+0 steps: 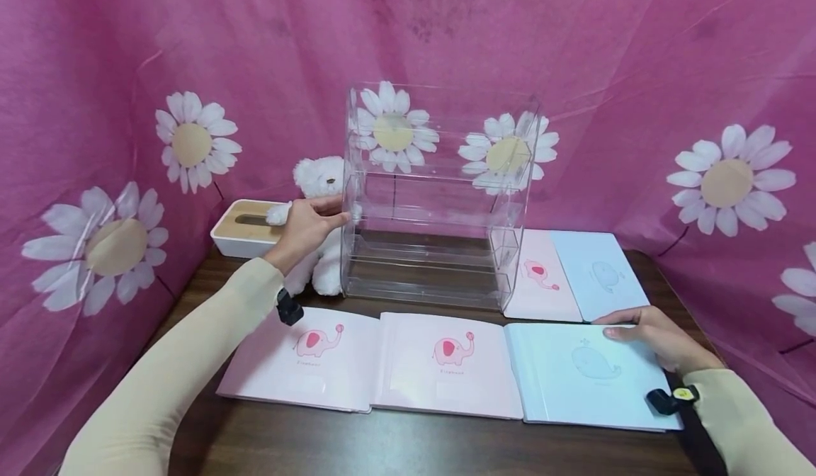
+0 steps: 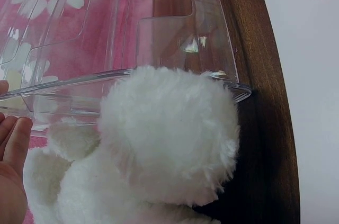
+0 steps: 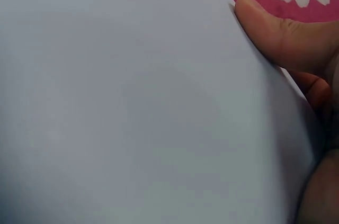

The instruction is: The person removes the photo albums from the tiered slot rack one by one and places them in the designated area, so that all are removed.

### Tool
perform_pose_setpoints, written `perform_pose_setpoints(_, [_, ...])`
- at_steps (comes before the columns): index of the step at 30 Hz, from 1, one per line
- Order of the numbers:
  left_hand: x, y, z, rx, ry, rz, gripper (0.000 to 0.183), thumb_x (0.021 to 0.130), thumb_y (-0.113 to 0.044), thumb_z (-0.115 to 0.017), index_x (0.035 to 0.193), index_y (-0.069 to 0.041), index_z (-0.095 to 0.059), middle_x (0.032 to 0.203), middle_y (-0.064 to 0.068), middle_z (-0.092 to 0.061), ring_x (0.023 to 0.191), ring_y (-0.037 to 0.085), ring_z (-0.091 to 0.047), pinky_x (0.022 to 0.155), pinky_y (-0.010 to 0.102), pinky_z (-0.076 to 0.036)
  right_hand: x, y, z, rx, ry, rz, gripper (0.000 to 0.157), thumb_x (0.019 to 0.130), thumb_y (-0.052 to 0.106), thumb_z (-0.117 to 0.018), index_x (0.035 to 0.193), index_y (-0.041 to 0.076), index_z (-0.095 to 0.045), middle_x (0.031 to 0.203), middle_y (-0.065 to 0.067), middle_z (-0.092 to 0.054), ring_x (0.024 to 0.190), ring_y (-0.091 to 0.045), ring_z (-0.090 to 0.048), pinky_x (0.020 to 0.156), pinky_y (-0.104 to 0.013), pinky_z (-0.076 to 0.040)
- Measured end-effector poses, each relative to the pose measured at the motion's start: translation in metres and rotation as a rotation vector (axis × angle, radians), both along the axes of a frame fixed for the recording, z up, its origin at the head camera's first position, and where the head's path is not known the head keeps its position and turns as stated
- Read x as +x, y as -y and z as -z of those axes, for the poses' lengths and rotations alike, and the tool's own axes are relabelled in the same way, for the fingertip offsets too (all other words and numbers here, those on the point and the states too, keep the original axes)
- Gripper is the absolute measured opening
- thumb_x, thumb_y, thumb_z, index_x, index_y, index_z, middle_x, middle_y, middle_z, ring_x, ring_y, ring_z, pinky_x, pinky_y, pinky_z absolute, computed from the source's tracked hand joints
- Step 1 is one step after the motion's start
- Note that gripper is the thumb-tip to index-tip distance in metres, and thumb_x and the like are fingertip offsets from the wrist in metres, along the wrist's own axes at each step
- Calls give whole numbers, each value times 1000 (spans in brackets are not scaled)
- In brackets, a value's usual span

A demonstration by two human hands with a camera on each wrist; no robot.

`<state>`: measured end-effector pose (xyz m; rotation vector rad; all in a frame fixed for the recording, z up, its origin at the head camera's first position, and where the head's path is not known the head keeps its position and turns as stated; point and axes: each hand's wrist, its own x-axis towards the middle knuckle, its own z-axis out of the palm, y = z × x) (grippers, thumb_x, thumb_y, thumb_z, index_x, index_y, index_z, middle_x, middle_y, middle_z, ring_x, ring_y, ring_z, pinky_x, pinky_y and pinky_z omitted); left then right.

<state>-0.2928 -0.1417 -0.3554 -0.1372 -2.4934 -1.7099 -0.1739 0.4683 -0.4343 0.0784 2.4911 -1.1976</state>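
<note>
A tall clear plastic rack (image 1: 440, 288) with tiered shelves stands at the middle back of the table. My left hand (image 1: 309, 226) grips its left side panel with thumb and fingertips, arm reaching past a white plush bear (image 1: 328, 270). In the left wrist view the bear's fluffy muzzle or paw (image 2: 169, 134) covers part of the rack (image 2: 111, 38). At the right, my right hand (image 1: 663, 338) holds the light blue book with a whale print (image 1: 574, 391) at its upper right edge. Its thumb lies on the cover (image 3: 132, 102), with fingers underneath.
Two pink elephant-print books, the left one (image 1: 274, 373) and the middle one (image 1: 414, 384), lie in the front row. Behind, right of the rack, lie another pink book (image 1: 542, 302) and another blue one (image 1: 583, 249). A white box with a wooden lid (image 1: 232, 246) stands back left, before a pink floral curtain (image 1: 605, 51).
</note>
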Motion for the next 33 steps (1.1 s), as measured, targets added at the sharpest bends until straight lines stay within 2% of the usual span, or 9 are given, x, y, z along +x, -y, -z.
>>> perform_pose_setpoints(3, [0,0,-1,4,0,-1,46,89,-16,-78,133,-6,-67,130,17,-70,121,27,-68,101,32,-57,0,3,2,96,-32,7,43,91,26,-74,124,-1,-71,125,-13,-70,92,-11,-66,76,-28,-53])
perform_pose_setpoints(5, [0,0,-2,12,-6,-2,46,89,-16,-78,133,-6,-67,129,16,-70,121,26,-68,100,32,-57,-2,4,2,157,-59,5,43,90,28,-75,121,-1,-73,129,-22,-68,101,-16,-64,86,-36,-50])
perform_pose_setpoints(8, [0,1,-2,17,-7,-5,47,89,-17,-79,133,-7,-67,130,15,-70,121,25,-68,98,28,-58,-5,6,1,222,-83,3,43,88,31,-77,118,1,-75,132,-26,-66,114,-26,-60,95,-50,-42])
perform_pose_setpoints(10, [0,1,-2,14,0,-8,47,89,-17,-79,133,-7,-67,130,15,-70,122,25,-67,97,26,-58,-6,6,1,228,-81,2,44,86,32,-79,116,0,-75,133,-28,-64,117,-31,-58,98,-58,-39])
perform_pose_setpoints(15, [1,2,-2,7,11,-10,47,89,-17,-79,134,-7,-67,132,15,-69,123,25,-67,95,22,-57,-6,8,1,227,-57,21,45,84,32,-81,116,1,-76,137,-30,-60,119,-36,-55,99,-57,-38])
perform_pose_setpoints(20, [1,1,-2,19,16,-4,47,89,-16,-79,133,-6,-67,131,16,-69,123,25,-66,97,23,-56,-6,9,1,212,-42,41,44,84,31,-81,117,3,-76,142,-33,-54,130,-48,-44,103,-64,-32])
perform_pose_setpoints(24, [1,1,-2,15,27,-7,47,89,-17,-78,134,-7,-67,132,15,-69,124,24,-66,99,25,-56,-5,10,2,231,-43,39,44,83,33,-81,116,5,-77,143,-33,-53,132,-50,-41,104,-67,-29])
perform_pose_setpoints(30, [1,0,-1,25,13,-4,46,89,-15,-78,133,-6,-67,131,16,-69,123,25,-67,100,28,-56,4,15,-1,321,-92,41,40,82,34,-82,113,9,-78,141,-34,-54,127,-50,-47,98,-64,-36])
perform_pose_setpoints(33, [1,0,0,32,5,-4,46,89,-15,-79,132,-5,-67,131,16,-69,123,26,-66,98,23,-56,8,20,-3,394,-145,36,32,82,29,-82,109,11,-80,136,-33,-59,123,-48,-52,93,-59,-42])
